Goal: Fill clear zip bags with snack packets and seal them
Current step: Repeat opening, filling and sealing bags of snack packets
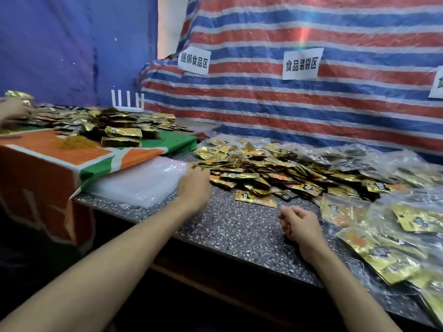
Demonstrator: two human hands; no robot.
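A big heap of gold and orange snack packets (271,171) lies on the speckled counter (235,226). A stack of empty clear zip bags (141,183) sits to its left. Filled clear bags (383,238) holding gold packets pile up at the right. My left hand (195,186) reaches to the near left edge of the heap, between the bag stack and the packets; its fingers are hidden from me. My right hand (299,225) rests on the counter with fingers loosely curled, holding nothing, just left of the filled bags.
An orange and green cloth (72,154) covers a raised table at the left, with more gold packets (115,130) and a mound of rubber bands (76,142). Another person's hand (14,111) works at the far left. A striped tarp (299,97) with paper signs hangs behind.
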